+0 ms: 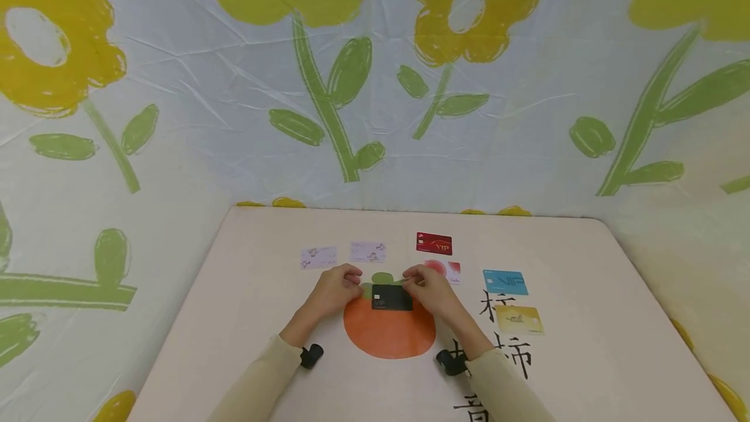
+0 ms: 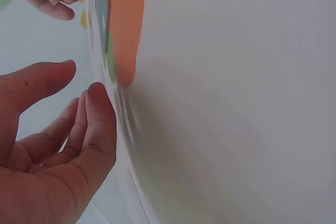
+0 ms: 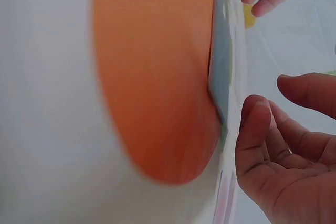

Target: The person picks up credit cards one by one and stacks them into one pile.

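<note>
A black VIP card (image 1: 392, 297) lies on the upper part of a printed orange persimmon (image 1: 389, 337) on the table cover. To the card's left, my left hand (image 1: 338, 288) holds nothing; its thumb and bent fingers stand apart in the left wrist view. On the other side is my right hand (image 1: 430, 288), its fingertips right by the card's upper right corner in the head view. The right wrist view shows a gap between that thumb and the loosely bent fingers (image 3: 254, 129). Seen edge-on there, the card (image 3: 220, 51) lies nearly flat.
Two pale lilac cards (image 1: 319, 257) lie at the back left. A red VIP card (image 1: 434, 243) and a white-and-pink card (image 1: 452, 272) are behind my right hand. Farther right lie a blue VIP card (image 1: 506, 282) and a gold card (image 1: 519, 320), near black printed characters (image 1: 514, 355).
</note>
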Action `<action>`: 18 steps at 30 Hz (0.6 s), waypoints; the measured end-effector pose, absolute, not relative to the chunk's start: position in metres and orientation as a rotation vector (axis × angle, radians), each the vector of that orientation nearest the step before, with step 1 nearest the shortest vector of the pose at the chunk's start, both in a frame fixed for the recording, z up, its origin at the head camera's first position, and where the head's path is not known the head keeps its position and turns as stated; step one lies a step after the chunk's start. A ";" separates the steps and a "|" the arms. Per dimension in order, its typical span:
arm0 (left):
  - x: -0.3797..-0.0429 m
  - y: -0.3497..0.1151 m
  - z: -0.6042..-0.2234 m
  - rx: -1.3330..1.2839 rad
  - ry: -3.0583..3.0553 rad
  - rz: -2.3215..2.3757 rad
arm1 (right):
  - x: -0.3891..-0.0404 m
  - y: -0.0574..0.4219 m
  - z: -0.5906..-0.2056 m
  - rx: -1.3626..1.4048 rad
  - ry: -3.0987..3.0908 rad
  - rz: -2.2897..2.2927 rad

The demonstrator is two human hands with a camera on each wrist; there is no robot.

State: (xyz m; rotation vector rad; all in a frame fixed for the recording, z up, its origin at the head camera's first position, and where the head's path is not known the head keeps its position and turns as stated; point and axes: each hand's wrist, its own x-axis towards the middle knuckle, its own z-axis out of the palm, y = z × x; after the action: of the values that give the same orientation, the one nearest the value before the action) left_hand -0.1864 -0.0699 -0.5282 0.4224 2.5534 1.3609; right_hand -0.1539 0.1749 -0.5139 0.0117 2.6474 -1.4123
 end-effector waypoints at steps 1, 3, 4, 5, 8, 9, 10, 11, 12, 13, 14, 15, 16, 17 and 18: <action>-0.188 -0.074 -0.528 0.405 2.561 1.364 | -0.156 0.172 -0.512 -0.007 2.655 -1.416; -0.191 -0.082 -0.528 0.380 2.579 1.367 | -0.161 0.166 -0.510 -0.048 2.656 -1.431; -0.192 -0.087 -0.528 0.365 2.587 1.374 | -0.163 0.163 -0.509 -0.068 2.656 -1.441; -0.193 -0.091 -0.528 0.357 2.598 1.374 | -0.165 0.159 -0.508 -0.086 2.656 -1.447; -0.196 -0.104 -0.529 0.329 2.616 1.398 | -0.172 0.149 -0.506 -0.148 2.647 -1.467; -0.197 -0.108 -0.529 0.322 2.625 1.402 | -0.174 0.146 -0.506 -0.165 2.645 -1.473; -0.198 -0.112 -0.528 0.314 2.634 1.407 | -0.177 0.142 -0.506 -0.179 2.646 -1.475; -0.198 -0.115 -0.528 0.306 2.644 1.410 | -0.179 0.139 -0.505 -0.202 2.647 -1.478; -0.199 -0.119 -0.528 0.295 2.652 1.414 | -0.181 0.136 -0.505 -0.224 2.647 -1.484; -0.199 -0.122 -0.527 0.284 2.663 1.414 | -0.183 0.132 -0.505 -0.247 2.653 -1.486; -0.200 -0.126 -0.526 0.274 2.676 1.413 | -0.185 0.129 -0.505 -0.262 2.658 -1.485; -0.200 -0.129 -0.525 0.257 2.687 1.412 | -0.188 0.125 -0.506 -0.281 2.664 -1.487; -0.201 -0.132 -0.525 0.241 2.694 1.415 | -0.190 0.122 -0.507 -0.293 2.666 -1.486; -0.202 -0.136 -0.524 0.228 2.700 1.417 | -0.193 0.119 -0.508 -0.300 2.669 -1.488; -0.203 -0.139 -0.523 0.218 2.716 1.410 | -0.196 0.115 -0.508 -0.300 2.670 -1.487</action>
State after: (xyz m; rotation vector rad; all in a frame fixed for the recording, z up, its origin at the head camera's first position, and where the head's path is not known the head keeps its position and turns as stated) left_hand -0.2032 -0.1394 -0.5234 0.2177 2.7162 1.4097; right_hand -0.1958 0.1153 -0.5081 -0.2996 2.6698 -1.4871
